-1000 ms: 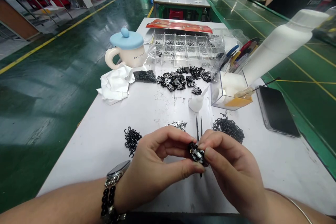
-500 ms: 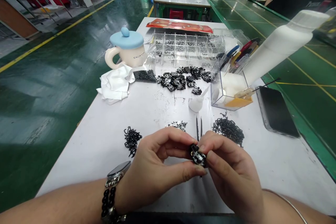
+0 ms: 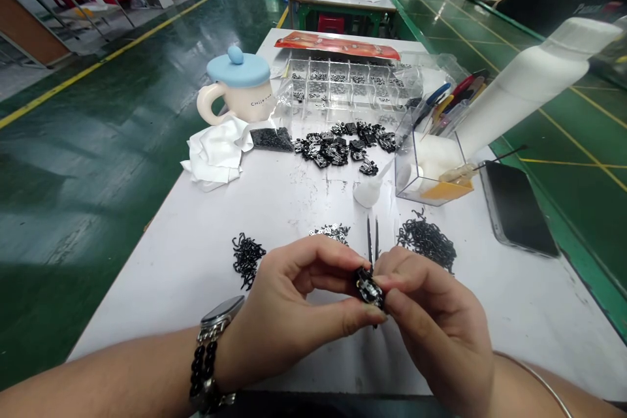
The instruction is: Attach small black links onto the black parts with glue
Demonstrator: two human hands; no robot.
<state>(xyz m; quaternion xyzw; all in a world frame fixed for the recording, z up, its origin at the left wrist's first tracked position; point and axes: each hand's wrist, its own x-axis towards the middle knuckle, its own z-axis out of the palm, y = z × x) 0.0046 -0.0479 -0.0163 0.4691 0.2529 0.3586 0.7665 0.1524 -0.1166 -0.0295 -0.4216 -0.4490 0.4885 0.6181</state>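
Note:
A small black and silver part [image 3: 369, 289] is pinched between the thumb and fingers of my left hand [image 3: 298, 307]. My right hand [image 3: 435, 320] meets it from the other side, its thumb and fingertips closed against the part's edge. Whether those fingertips also hold a smaller piece is hidden. Tweezers [image 3: 373, 238] lie on the table just beyond my fingers, partly covered. Small black hook-like pieces form a pile [image 3: 247, 260] to the left and another pile [image 3: 427, 241] to the right. Between them sits a heap of small silver pieces [image 3: 333, 233].
Farther back are several similar black and silver parts [image 3: 337, 145], a small white dropper bottle [image 3: 367, 192] and a clear compartment tray [image 3: 347, 86]. A lidded mug [image 3: 245, 95] and crumpled tissue [image 3: 215, 151] stand left. A tool holder [image 3: 434, 176], white bottle [image 3: 529, 88] and phone [image 3: 519, 208] are right.
My right fingers have shifted slightly on the part, with the index finger more curled. The left hand keeps its pinch; the view has moved a little.

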